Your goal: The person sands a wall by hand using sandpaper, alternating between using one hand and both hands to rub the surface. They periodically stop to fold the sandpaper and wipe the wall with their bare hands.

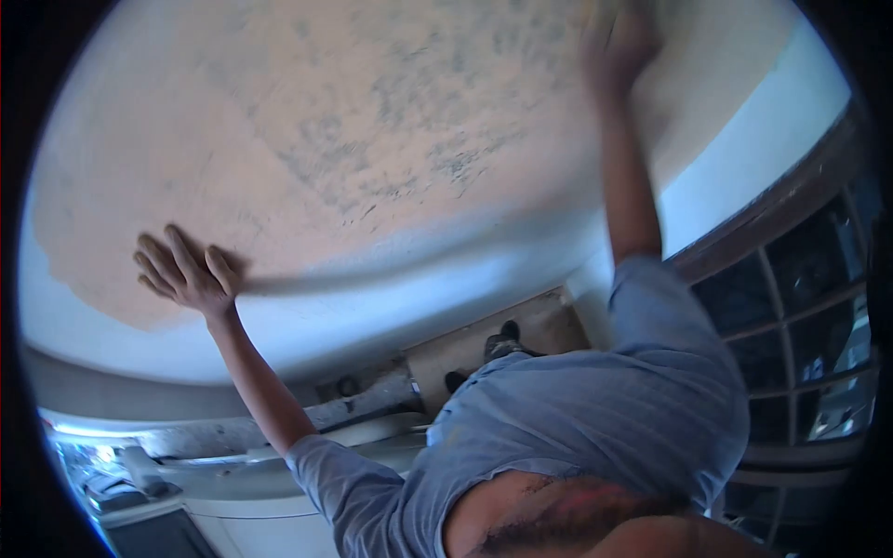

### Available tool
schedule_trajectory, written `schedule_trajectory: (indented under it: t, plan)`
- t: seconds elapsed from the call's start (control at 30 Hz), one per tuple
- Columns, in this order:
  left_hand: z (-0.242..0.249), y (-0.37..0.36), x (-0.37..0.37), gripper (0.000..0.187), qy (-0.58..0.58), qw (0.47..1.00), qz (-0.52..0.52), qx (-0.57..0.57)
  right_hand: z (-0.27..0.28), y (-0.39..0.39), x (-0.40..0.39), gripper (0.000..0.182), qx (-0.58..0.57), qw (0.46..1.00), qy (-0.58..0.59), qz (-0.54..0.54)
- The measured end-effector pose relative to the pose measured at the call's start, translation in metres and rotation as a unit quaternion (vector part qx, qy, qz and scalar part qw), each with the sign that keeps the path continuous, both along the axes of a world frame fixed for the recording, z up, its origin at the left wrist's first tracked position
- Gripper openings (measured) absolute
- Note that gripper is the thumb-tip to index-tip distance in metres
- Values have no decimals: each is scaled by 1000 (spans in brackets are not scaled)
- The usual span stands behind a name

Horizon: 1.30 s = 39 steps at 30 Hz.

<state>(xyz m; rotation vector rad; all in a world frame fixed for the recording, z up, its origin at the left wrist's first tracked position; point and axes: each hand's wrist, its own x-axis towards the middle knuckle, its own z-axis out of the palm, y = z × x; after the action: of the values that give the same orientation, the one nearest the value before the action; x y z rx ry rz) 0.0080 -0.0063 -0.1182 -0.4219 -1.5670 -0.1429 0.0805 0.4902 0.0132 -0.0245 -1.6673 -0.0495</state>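
My left hand [191, 277] lies against the wall [279, 121] at the left, its fingers spread and holding nothing. The wall surface is peach-coloured, with dark scuffed patches and small flaked marks across its middle. High at the right, my right hand [621, 51] is raised to the same wall and smeared by motion. Its fingers look curled into a fist, with a faint yellowish shape beside them at the frame's top edge. What that shape is, I cannot make out. A paler whitish band [419, 260] of wall runs below the peach area.
A window with dark panes [781, 307] and a brown frame is at the right. My shoes [507, 331] are on the floor near the wall's foot. At the lower left there is a white cabinet-like unit [260, 530] with a dark object [116, 488] near it.
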Motion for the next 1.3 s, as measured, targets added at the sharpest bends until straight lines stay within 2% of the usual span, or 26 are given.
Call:
schedule_trajectory:
  t: [0.1,0.17,0.23,0.33,0.37,0.4,0.47,0.53,0.63,0.7,0.77,0.8,0.87,1.0,1.03,1.1,1.2,1.23,1.3]
  plan:
    - [-3,7,-5,54,5,999,-27,17,-155,-37,7,52,24,994,-64,85]
    - [-10,7,0,52,-1,1000,-26,14,-203,-24,7,50,100,982,-80,138]
    - [-14,15,5,51,-8,1000,-12,15,-151,-4,7,44,135,981,-125,60]
    - [-23,30,0,50,-8,999,-29,21,-11,-21,7,37,-27,998,-52,25]
    - [-26,35,-1,49,-15,999,-25,15,6,-22,4,37,-23,998,-53,28]
    - [-29,35,-2,49,-23,1000,-17,12,19,-26,-4,40,3,999,-4,43]
    - [-29,40,-2,48,-8,997,-67,24,-21,-27,-19,46,24,997,32,63]
    - [-24,38,1,55,-10,999,24,-30,-159,-32,-27,45,70,993,17,97]
    - [-26,40,1,53,-37,998,49,-15,-223,-66,-4,40,152,977,-51,142]
    - [-27,36,2,53,-25,999,38,-13,-242,-82,3,36,209,959,-110,159]
    - [-26,41,4,53,-40,999,25,-12,-152,-86,-8,34,261,956,-123,55]
    - [-25,43,4,53,-47,998,42,-18,-104,-84,-23,39,210,966,-89,118]
    - [-28,46,-3,53,-7,1000,24,-8,-61,-86,-30,46,50,970,-192,141]
    - [-27,47,8,53,-64,997,42,-3,-66,-131,-42,48,89,981,-54,161]
    - [-27,47,8,52,-71,996,49,-10,-130,-128,-44,47,159,983,-59,63]
    - [-31,46,2,52,-56,998,37,0,-233,-145,-13,43,168,966,-158,117]
    - [-41,43,-1,53,-53,997,41,48,-220,-147,-23,40,233,951,-130,153]
    - [-39,42,6,53,-84,994,55,39,-188,-151,-26,40,245,955,-96,135]
    - [-38,43,3,53,-72,995,49,41,-77,-173,-43,42,246,960,-14,135]
